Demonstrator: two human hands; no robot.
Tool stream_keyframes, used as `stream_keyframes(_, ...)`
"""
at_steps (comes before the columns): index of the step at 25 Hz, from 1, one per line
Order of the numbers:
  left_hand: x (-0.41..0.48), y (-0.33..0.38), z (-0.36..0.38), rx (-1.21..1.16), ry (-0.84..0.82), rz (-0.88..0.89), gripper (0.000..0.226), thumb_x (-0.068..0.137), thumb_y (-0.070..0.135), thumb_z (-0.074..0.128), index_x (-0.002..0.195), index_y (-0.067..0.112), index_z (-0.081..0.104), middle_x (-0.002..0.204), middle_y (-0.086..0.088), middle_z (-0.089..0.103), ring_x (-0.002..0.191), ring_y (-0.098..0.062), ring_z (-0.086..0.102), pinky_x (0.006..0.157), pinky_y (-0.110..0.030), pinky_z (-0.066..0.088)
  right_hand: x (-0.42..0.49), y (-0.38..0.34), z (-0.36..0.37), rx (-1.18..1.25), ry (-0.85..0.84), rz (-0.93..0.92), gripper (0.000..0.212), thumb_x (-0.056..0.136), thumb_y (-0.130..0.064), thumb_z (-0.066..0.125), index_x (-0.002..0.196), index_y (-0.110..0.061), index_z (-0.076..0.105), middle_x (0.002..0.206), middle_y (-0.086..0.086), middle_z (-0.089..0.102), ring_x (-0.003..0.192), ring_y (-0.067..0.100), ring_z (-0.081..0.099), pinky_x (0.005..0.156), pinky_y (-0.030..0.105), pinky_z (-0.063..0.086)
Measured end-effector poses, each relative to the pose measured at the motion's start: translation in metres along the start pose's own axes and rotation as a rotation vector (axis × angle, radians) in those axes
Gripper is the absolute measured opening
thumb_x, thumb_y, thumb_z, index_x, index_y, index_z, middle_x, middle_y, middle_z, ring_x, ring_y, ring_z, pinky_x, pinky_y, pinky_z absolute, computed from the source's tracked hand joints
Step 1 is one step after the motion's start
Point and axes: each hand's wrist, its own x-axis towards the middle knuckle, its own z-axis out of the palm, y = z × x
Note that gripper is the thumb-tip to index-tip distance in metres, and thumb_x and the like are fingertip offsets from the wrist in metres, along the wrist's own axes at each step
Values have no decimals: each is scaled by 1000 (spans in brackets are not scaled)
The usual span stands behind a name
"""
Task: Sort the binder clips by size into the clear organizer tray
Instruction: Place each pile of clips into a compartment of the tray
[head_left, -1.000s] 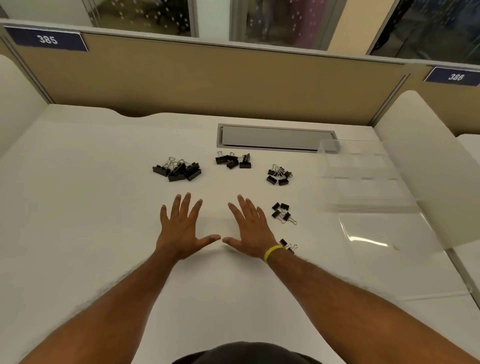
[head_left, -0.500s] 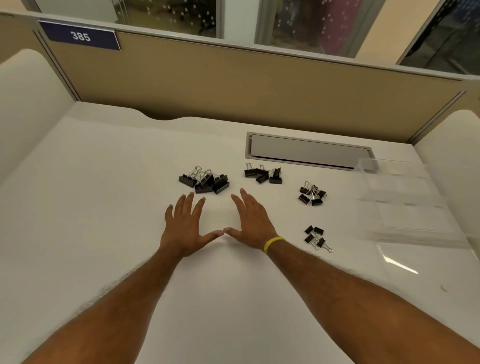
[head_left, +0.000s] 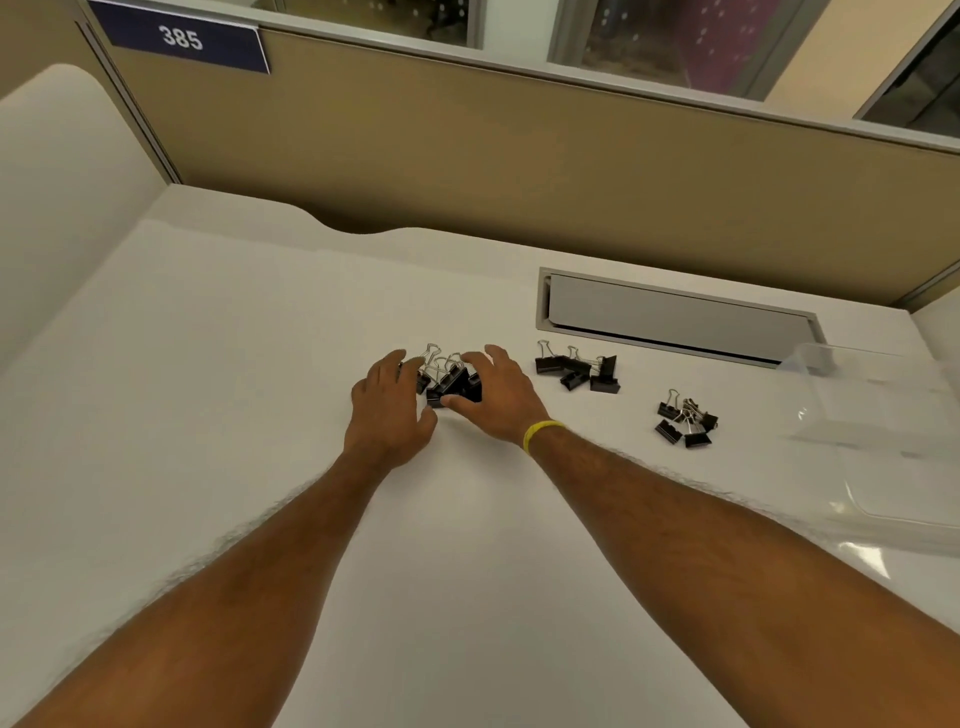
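The left hand (head_left: 387, 410) and right hand (head_left: 496, 397) meet at the middle of the white desk (head_left: 208, 415), cupped from either side round a pile of large binder clips (head_left: 449, 382). The left fingers curl against the pile's 9 o'clock side. The right fingers arch over its 2 o'clock side, with the right thumb tucked in at its 6 o'clock edge. Whether any clip is lifted off the desk cannot be told. Several silver wire handles stick up between the two hands. A yellow wristband (head_left: 540, 431) circles the right wrist. At 3 o'clock from the pile, near it but apart, sits a cluster of medium binder clips (head_left: 576, 369). Further out toward 4 o'clock lies a cluster of small binder clips (head_left: 685, 423). The clear organizer tray (head_left: 872, 410) stands beyond them at 3 o'clock, against the right edge of the view, its compartments hard to make out through the glare. A grey cable flap (head_left: 675, 322) is set into the desk at 2 o'clock from the hands. A tan partition (head_left: 467, 156) runs along 12 o'clock, with a blue sign (head_left: 182, 39) reading 385 at 10 o'clock.
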Motion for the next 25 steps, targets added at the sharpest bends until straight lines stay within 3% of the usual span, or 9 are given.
stream_keyframes(4,11,-2,7,-56,23,28,61,84,27,61,140,14,42,147,-9,38,136,-27,35,107,-48,30,7,7,8,2,-1,-6,54,85,-38,66,134,-23,50,131,7,48,122,26,47,96,38,45)
stream_keyframes(8,10,-3,12,-79,45,53,59,82,24,60,138,14,45,143,-7,42,132,-27,39,104,-47,33,5,13,10,55,50,-42,37,88,-28,64,123,-18,61,117,4,55,109,20,54,88,37,48)
stream_keyframes(18,6,2,9,-135,84,72,56,83,23,60,136,13,46,141,-6,45,128,-26,43,103,-45,36,-11,25,-3,134,216,11,37,87,-27,68,120,-13,60,119,1,57,106,14,55,91,27,46)
stream_keyframes(22,6,23,3,-458,237,48,41,89,23,54,128,11,51,127,-1,53,114,-19,53,95,-36,46,-21,10,-5,369,355,-43,36,85,-27,70,117,-13,61,113,0,58,102,9,56,89,20,47)
stream_keyframes(25,14,50,-13,-964,189,-244,39,95,27,56,131,15,47,121,0,58,105,-16,63,84,-33,56,-24,-17,-4,514,383,-156,33,84,-18,70,116,-12,62,110,1,54,98,7,58,84,16,50)
